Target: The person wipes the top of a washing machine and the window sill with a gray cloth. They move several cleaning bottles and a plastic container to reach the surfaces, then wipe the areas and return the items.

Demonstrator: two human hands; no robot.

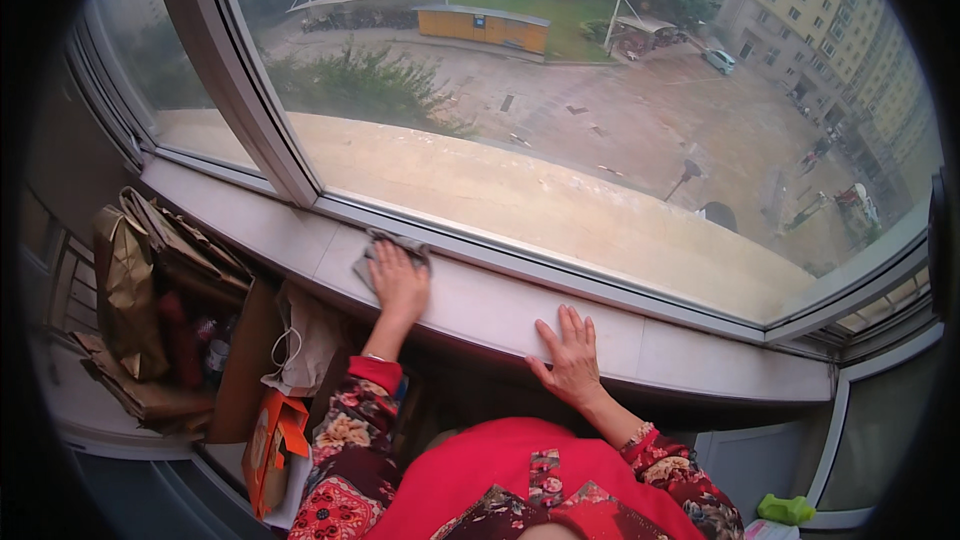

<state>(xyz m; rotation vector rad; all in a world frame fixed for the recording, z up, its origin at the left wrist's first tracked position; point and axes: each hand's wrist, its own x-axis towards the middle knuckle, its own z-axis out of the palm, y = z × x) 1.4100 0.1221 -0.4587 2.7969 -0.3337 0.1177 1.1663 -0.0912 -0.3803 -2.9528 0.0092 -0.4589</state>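
My left hand (400,286) presses a grey cloth (365,268) flat against the white tiled windowsill (480,298). Part of the cloth sticks out past the fingertips and to either side; the rest is hidden under the palm. The cloth lies close to the window's lower frame (450,244). Farther right, my right hand (571,356) rests on the sill near its front edge, fingers spread, with nothing in it. Above the sill, the window glass (525,165) shows a ledge outside.
Below the sill on the left stands an open cardboard box (238,360) with bottles and folded bags. A gold bag (126,292), a white paper bag (304,345) and an orange box (271,450) crowd there. A green plastic object (785,510) sits at lower right.
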